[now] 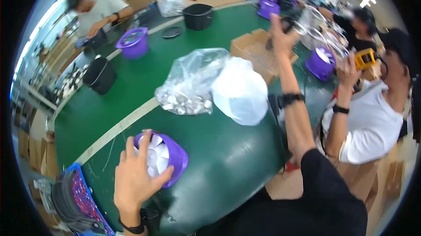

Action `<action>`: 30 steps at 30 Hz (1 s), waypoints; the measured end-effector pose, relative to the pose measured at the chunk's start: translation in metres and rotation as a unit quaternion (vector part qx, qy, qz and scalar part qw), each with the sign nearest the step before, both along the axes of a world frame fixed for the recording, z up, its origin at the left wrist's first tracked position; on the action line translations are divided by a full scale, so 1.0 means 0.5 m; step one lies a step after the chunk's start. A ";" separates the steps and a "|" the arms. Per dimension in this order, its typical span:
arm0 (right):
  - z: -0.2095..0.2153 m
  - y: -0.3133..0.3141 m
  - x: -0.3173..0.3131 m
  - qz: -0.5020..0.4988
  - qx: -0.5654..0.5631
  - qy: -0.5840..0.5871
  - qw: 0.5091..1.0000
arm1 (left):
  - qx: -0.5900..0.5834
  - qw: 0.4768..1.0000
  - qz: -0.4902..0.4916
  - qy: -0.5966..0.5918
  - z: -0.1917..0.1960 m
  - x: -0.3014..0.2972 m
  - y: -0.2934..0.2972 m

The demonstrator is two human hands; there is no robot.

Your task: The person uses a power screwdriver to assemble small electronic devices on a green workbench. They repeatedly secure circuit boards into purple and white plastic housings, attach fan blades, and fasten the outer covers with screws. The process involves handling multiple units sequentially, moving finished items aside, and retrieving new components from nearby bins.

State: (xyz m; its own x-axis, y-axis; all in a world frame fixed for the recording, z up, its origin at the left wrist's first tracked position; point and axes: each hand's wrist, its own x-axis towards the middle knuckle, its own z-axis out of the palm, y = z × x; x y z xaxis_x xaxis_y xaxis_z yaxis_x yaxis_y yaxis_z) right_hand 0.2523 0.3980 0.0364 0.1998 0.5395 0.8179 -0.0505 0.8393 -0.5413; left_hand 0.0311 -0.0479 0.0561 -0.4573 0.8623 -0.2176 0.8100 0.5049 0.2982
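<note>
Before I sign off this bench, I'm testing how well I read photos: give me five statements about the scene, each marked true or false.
1. The left hand is spread over a purple tub with white blades inside. True.
2. The right hand rests on that tub too. False: it is stretched out near a cardboard box.
3. A clear bag with silvery pieces lies on the green table. True.
4. The white bag is left of the clear bag. False: it is on the right.
5. A black bin stands toward the table's far edge. True.

Obs., head view | texts, labels, brands: none legible | numbers: none legible | signs: none legible on any surface
</note>
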 end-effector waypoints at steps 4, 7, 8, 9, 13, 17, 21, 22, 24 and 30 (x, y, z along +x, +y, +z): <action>0.061 -0.113 -0.008 0.178 -0.040 0.058 0.982 | 0.127 0.967 -0.220 0.033 -0.028 -0.053 0.011; 0.076 -0.256 -0.094 0.540 -0.193 0.097 0.813 | 0.095 0.979 -0.177 0.043 -0.039 -0.047 0.004; 0.067 -0.311 -0.122 0.500 -0.210 0.038 0.839 | 0.096 0.971 -0.217 0.026 -0.039 -0.054 0.027; 0.054 -0.359 -0.163 0.551 -0.299 0.031 0.778 | 0.093 0.963 -0.253 0.008 -0.046 -0.058 0.039; 0.070 -0.477 -0.217 0.646 -0.381 -0.028 0.661 | 0.125 0.955 -0.270 -0.006 -0.059 -0.069 0.040; 0.025 -0.487 -0.252 0.645 -0.231 0.021 0.728 | 0.116 0.954 -0.276 -0.002 -0.056 -0.058 0.061; 0.012 -0.472 -0.257 0.732 -0.211 0.067 0.644 | 0.137 0.949 -0.283 0.001 -0.065 -0.065 0.060; 0.007 -0.479 -0.255 0.740 -0.231 0.067 0.628 | 0.143 0.947 -0.288 0.017 -0.065 -0.063 0.058; 0.013 -0.485 -0.263 0.692 -0.231 0.024 0.683 | 0.139 0.947 -0.290 0.017 -0.061 -0.064 0.058; -0.003 -0.498 -0.292 0.494 -0.090 0.032 0.864 | 0.128 0.950 -0.283 0.039 -0.065 -0.062 0.053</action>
